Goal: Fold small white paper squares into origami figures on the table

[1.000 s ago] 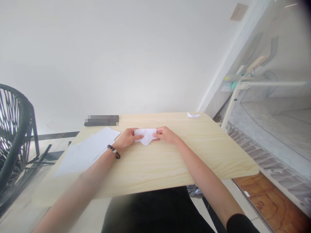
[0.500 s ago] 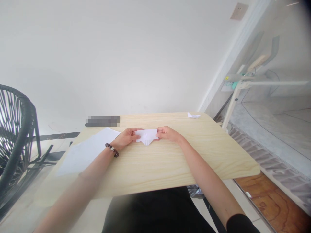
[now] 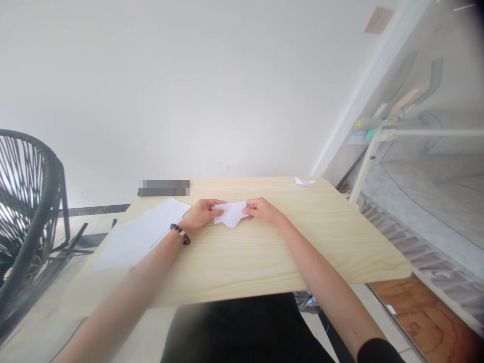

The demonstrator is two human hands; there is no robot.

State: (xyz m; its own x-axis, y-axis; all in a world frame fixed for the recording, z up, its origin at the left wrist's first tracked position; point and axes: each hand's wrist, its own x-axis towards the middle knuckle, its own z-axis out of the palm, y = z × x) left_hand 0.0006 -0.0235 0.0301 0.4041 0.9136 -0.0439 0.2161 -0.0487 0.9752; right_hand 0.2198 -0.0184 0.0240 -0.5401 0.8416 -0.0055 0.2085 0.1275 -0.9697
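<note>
Between my two hands is a small piece of folded white paper (image 3: pixel 231 214), held just over the middle of the wooden table (image 3: pixel 242 267). Its upper edge runs straight, and a blunt creased flap points down toward me. My left hand (image 3: pixel 203 213), with a dark bead bracelet on the wrist, pinches the paper's left end, thumb on top. The right end is gripped by the thumb and fingers of my right hand (image 3: pixel 261 209). Fingers behind the paper are partly hidden.
White paper sheets (image 3: pixel 145 234) lie at the table's left, partly under my left forearm. A dark, pixelated object (image 3: pixel 164 188) lies at the back left. Another folded paper (image 3: pixel 304 182) rests near the back right edge. A woven chair (image 3: pixel 34 201) stands at left.
The whole view has shifted slightly, so things appear a little further right. Both hands keep hold of the folded paper, whose lower flap looks slightly wider and flatter.
</note>
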